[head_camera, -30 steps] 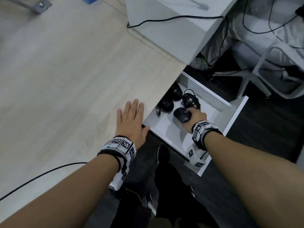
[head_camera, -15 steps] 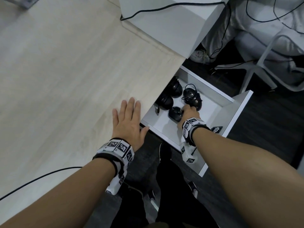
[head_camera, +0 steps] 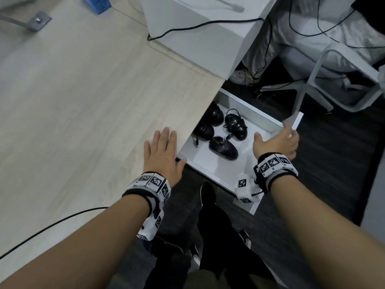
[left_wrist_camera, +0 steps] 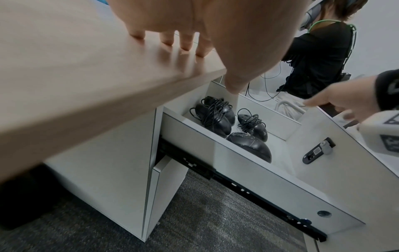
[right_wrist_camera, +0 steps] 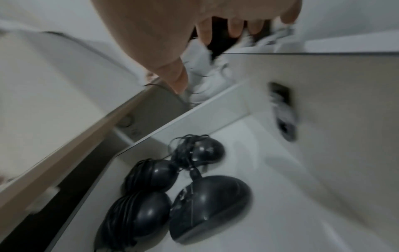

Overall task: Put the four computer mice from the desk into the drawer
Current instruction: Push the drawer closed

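Observation:
Several black corded mice lie together in the open white drawer under the desk edge. The nearest mouse lies free on the drawer floor, also seen in the wrist views. Behind it are a cable-wrapped mouse and two more, partly hidden by the desk top. My right hand holds nothing; its relaxed fingers reach the top edge of the drawer's front panel. My left hand lies flat on the wooden desk by the drawer.
A white box with a black cable stands at the desk's back. A second cable crosses the near desk edge. A white chair frame stands beyond the drawer. My legs are below. Another person stands nearby.
My right hand has let go of the nearest mouse, left it in the drawer, and moved right to the drawer's front panel. The left hand has stayed flat on the desk.

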